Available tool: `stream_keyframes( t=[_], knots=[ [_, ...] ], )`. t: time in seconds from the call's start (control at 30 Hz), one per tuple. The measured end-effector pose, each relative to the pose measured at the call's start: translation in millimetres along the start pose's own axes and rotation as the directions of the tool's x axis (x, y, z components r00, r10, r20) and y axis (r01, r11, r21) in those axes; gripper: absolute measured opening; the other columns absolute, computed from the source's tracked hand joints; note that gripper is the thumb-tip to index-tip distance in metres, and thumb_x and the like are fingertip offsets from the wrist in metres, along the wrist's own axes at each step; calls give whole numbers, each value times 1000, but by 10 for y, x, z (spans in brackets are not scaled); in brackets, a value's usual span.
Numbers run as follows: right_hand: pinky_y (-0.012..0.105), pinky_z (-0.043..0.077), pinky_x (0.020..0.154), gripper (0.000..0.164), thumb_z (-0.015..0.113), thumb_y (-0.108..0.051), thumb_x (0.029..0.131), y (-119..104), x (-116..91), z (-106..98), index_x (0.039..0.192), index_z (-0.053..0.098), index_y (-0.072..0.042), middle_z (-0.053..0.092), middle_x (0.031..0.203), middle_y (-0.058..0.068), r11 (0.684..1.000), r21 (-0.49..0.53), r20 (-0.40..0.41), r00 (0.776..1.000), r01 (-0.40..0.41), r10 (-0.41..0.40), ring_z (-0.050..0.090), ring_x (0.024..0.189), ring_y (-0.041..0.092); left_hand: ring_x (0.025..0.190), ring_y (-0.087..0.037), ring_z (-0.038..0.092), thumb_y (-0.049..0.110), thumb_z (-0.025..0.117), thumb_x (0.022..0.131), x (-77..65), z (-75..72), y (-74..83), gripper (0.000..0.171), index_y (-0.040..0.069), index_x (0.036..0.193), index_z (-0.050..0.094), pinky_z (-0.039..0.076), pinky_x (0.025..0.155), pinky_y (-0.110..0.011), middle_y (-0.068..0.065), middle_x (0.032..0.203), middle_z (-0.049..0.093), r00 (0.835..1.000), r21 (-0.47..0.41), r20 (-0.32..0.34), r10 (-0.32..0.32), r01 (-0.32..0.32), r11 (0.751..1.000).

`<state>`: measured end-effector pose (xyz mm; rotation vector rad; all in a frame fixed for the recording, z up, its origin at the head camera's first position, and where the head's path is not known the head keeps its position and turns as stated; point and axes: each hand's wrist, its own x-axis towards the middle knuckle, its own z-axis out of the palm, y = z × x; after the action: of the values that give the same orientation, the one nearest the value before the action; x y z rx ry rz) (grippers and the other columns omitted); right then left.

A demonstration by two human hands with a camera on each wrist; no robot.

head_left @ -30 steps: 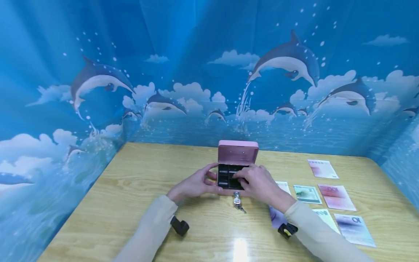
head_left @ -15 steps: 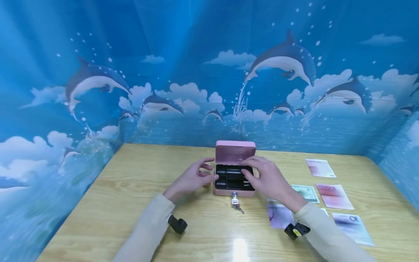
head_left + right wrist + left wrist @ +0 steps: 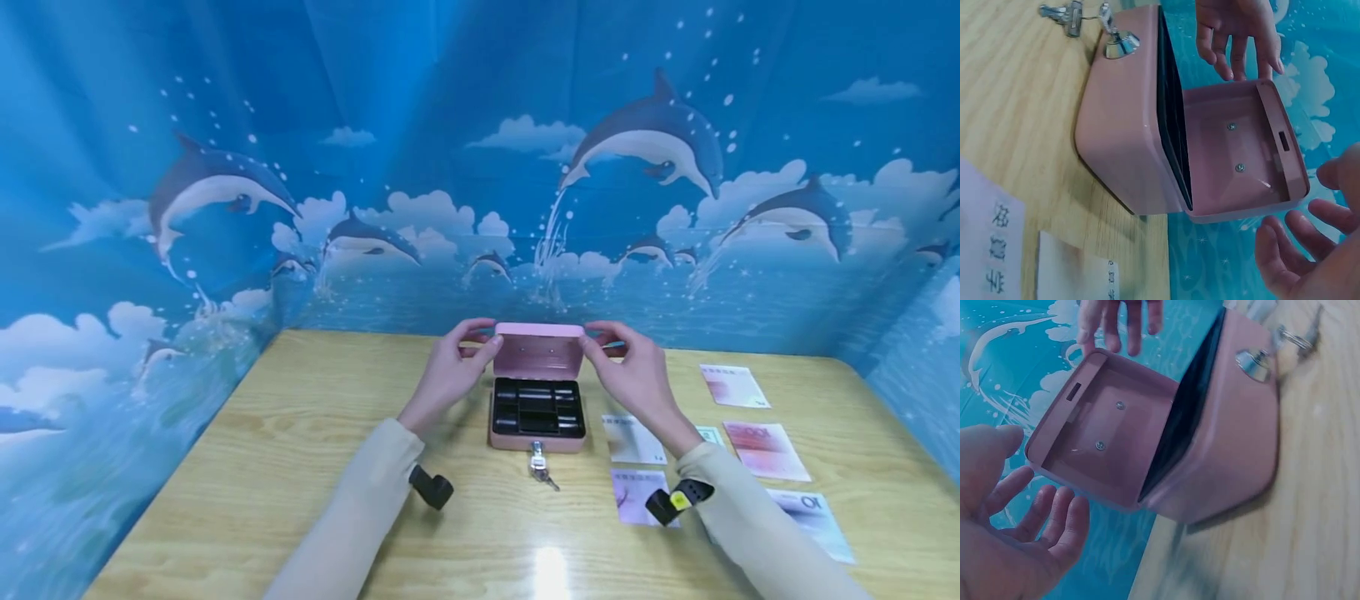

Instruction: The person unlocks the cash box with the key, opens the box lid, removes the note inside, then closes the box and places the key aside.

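Observation:
A pink metal cash box (image 3: 517,443) stands on the wooden table with its lid (image 3: 538,354) raised. Inside the base lies a black compartment tray (image 3: 537,400). A key in the front lock carries a ring with more keys (image 3: 540,473). At the lid's upper left corner is my left hand (image 3: 453,367), thumb and fingertips right at the edge. My right hand (image 3: 637,371) mirrors it at the upper right corner. Both wrist views show relaxed, spread fingers beside the lid (image 3: 1110,431), not wrapped round it.
Several paper notes lie to the right of the box, among them a red note (image 3: 768,450), a purple note (image 3: 637,492) and a blue-grey note (image 3: 813,521). A blue dolphin-print cloth (image 3: 420,292) hangs behind the table's back edge.
My right hand has left the black tray and moved up to the lid's right corner. My left hand has risen from the box's left side to the lid's left corner.

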<state>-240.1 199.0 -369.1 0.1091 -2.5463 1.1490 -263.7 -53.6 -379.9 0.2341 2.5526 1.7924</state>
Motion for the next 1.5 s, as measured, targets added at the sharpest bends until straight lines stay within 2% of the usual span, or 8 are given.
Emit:
stream_keyframes(
  t=[0.23,0.33,0.53,0.73,0.97,1.1,1.33,1.5],
  knots=[
    [32,61,65,44,57,-43,103,31,78,36,132,66,-11,73,109,17,989,90,108,988,-120,110,72,84,21,109,-26,68,42,65,100,42,18,41,45,21,139,60,61,91,-43,-8,130,63,999,-38,4,-31,32,999],
    [32,62,64,42,58,-42,104,28,79,37,132,64,-11,73,111,19,980,117,145,979,-158,141,73,84,18,108,-28,68,41,64,100,43,13,33,41,21,136,61,61,92,-43,-9,129,63,999,-53,10,-50,51,997],
    [40,65,72,44,58,-42,103,11,58,-8,133,61,-10,69,117,21,962,152,212,958,-228,193,73,97,28,108,-29,68,41,63,101,34,-15,12,38,20,133,61,61,94,-46,-11,128,63,997,-63,38,-61,64,996],
    [46,64,82,46,59,-42,103,32,23,-72,137,58,-11,65,123,20,941,185,294,930,-283,222,67,114,40,111,-27,68,35,64,101,13,-58,-4,33,19,130,61,61,92,-42,-12,130,63,994,-82,94,-48,56,995],
    [45,63,86,50,58,-44,103,78,-11,-110,140,56,-11,65,125,21,938,168,346,909,-303,231,64,118,39,118,-32,66,33,66,100,-23,-98,-24,33,19,129,61,59,98,-50,-10,133,64,985,-106,161,-56,74,992],
    [45,63,86,52,57,-46,103,98,-41,-131,141,55,-11,67,126,22,941,162,375,901,-297,220,63,119,39,119,-31,64,37,67,99,-47,-126,-42,35,21,129,62,59,98,-50,-10,131,65,981,-72,188,-52,67,995],
    [44,62,86,54,59,-50,101,114,-114,-193,139,57,-12,67,129,19,957,162,400,902,-243,161,63,119,36,126,-28,63,47,65,98,-105,-181,-75,39,28,133,61,55,102,-52,-8,136,65,969,14,240,-66,64,998],
    [43,62,85,53,63,-50,99,131,-176,-221,138,59,-14,68,129,15,963,161,411,902,-217,134,63,119,36,131,-27,60,42,66,99,-145,-214,-107,35,30,131,62,53,107,-53,-4,137,65,958,18,281,-59,56,998]
  ],
)
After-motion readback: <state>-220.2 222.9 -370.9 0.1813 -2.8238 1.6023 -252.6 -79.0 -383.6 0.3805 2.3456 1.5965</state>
